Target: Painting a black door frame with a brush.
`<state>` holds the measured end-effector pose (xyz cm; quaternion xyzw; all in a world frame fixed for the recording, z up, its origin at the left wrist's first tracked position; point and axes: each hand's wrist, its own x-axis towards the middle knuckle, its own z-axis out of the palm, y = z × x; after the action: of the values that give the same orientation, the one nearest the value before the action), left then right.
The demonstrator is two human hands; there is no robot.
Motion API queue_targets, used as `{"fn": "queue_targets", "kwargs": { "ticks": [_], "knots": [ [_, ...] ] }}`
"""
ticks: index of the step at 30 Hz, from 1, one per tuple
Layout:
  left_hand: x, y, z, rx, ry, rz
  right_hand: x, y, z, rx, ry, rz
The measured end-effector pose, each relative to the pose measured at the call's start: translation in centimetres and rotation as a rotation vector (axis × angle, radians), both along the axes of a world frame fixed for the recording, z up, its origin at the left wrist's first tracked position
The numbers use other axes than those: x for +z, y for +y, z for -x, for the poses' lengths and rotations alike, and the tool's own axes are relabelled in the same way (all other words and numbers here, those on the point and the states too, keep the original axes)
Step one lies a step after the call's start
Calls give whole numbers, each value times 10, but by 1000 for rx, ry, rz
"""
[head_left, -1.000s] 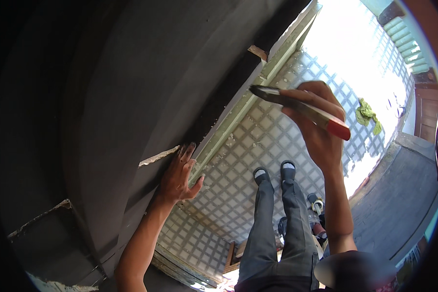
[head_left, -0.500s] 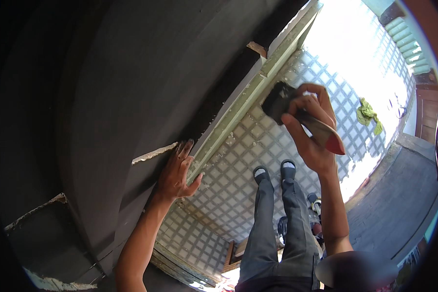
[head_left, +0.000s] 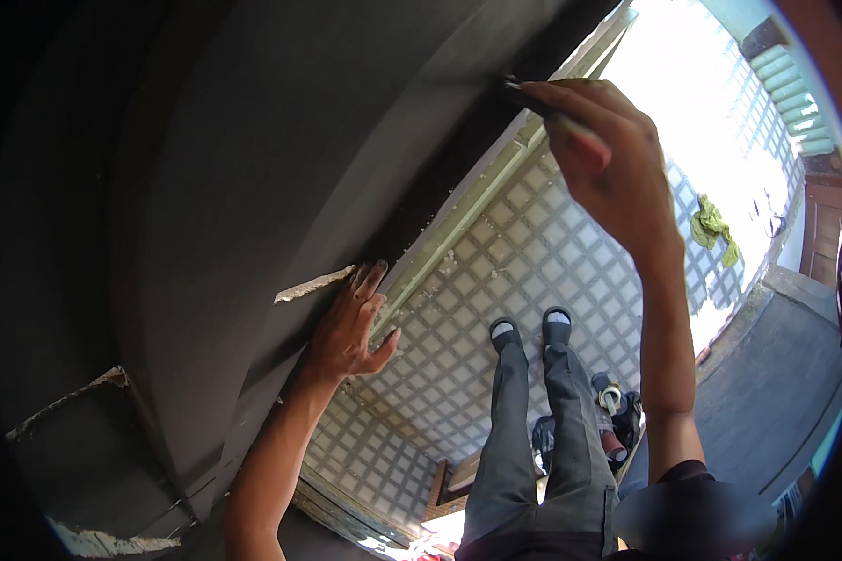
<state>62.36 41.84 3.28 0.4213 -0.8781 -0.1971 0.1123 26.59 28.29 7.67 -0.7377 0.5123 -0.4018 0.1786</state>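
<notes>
A large dark grey, board-like surface fills the left side, with a broken pale strip in it. My left hand lies against its lower edge, thumb and fingers stretched apart, the fingertips smudged dark. Farther up that edge, my right hand grips a paintbrush. The brush's dark head is at or very near the black edge of the board, and its red-tipped handle end shows, blurred, by my palm. My hand hides most of the handle.
A pale green ledge runs just below the board's edge. Beneath are lattice-patterned floor tiles, sprinkled with pale crumbs. A crumpled green cloth lies at the right. Next to my legs stand several small containers. A grey slab is at the lower right.
My right hand has swung up and left with the paintbrush, from above the tiles to the board's edge. The left hand stays on the board, shifted slightly in the picture.
</notes>
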Motion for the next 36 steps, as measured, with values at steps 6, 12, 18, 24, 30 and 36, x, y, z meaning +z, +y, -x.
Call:
{"fn": "queue_targets", "kwargs": {
  "ticks": [6, 12, 18, 24, 30, 36],
  "knots": [
    [-1, -2, 6, -9, 5, 8, -11, 31, -66, -12, 218, 90],
    [1, 5, -1, 21, -57, -16, 6, 50, -80, 308, -112, -216],
    [2, -2, 2, -7, -22, 3, -4, 16, -28, -158, 6, 53],
    [0, 8, -5, 47, -98, -80, -26, 72, -104, 122, 79, 106],
    [1, 2, -4, -7, -49, 13, -7, 57, -69, 202, -172, -141],
    [-4, -1, 2, -28, -46, 11, -1, 25, -52, 29, 119, -4]
  ]
}}
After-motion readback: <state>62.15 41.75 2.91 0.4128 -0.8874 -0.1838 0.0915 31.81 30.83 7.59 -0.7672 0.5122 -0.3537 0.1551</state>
